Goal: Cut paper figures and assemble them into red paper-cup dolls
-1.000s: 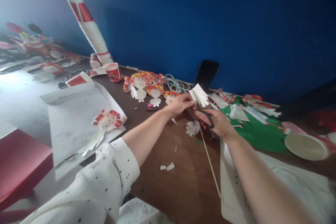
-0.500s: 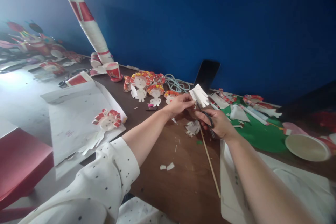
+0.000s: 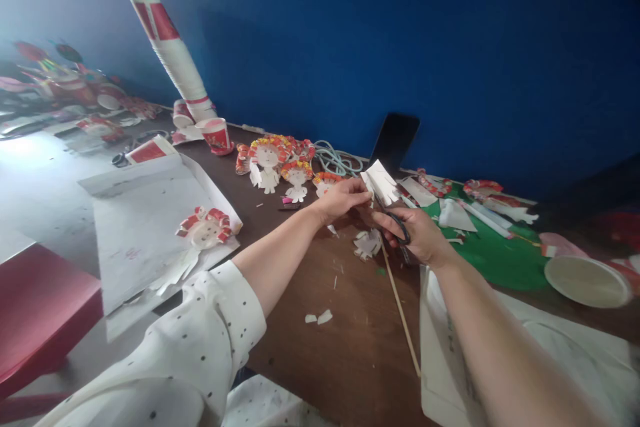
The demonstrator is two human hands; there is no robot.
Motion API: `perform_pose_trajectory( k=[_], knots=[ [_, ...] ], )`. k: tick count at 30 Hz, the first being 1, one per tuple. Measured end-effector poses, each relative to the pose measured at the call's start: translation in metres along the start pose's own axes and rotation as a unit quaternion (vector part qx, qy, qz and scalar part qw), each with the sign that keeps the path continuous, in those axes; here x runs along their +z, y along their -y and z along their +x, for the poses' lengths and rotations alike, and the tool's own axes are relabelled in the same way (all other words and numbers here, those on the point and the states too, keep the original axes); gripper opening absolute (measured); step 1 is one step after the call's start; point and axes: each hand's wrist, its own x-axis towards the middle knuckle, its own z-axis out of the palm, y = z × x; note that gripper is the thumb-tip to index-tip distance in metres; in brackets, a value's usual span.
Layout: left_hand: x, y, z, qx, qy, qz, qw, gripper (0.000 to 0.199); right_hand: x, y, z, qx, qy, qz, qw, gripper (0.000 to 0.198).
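My left hand [image 3: 345,199] pinches a piece of white paper [image 3: 383,183] by its left edge, above the brown table. The paper's right end has slits cut into it. In my right hand [image 3: 417,233] is a pair of scissors [image 3: 404,232] with dark handles, my fingers around the loops. The blades point up at the paper and are partly hidden by it. A cut-out white paper figure [image 3: 367,244] lies on the table just below the hands, with a thin wooden stick [image 3: 400,310] running down beside it.
Paper dolls with red and yellow curled hair [image 3: 267,157] lie beyond my left hand. A dark phone [image 3: 395,140] leans on the blue wall. A tall stack of paper cups [image 3: 180,70] stands at the back left. Green sheet [image 3: 490,257] and white bowl [image 3: 587,281] are right.
Almost nothing differs. The scissors and my right hand have shifted very slightly at the paper, while my left hand keeps its place.
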Motion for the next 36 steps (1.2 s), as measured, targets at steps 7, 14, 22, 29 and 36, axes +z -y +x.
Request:
perform_pose_trajectory(
  k=[7,14,22,29,36],
  knots=[
    [-0.001,0.004,0.003,0.015,0.007,0.002,1.0,0.025,-0.002,-0.003,0.001,-0.008,0.011,0.013,1.0,0.04],
    [-0.001,0.005,0.003,0.016,0.017,-0.011,1.0,0.027,-0.007,-0.004,0.0,-0.009,0.025,0.022,0.999,0.042],
    [-0.001,0.009,0.005,0.018,0.007,-0.013,1.0,0.026,-0.002,-0.004,0.002,-0.007,0.019,0.017,1.0,0.045],
    [0.001,0.01,0.004,0.021,0.01,-0.019,1.0,0.024,0.002,0.002,0.001,-0.007,-0.001,-0.027,1.0,0.046],
    [0.0,0.009,0.003,0.009,-0.006,-0.01,1.0,0.026,0.004,-0.003,0.003,0.015,0.007,0.011,1.0,0.045]
  ],
)
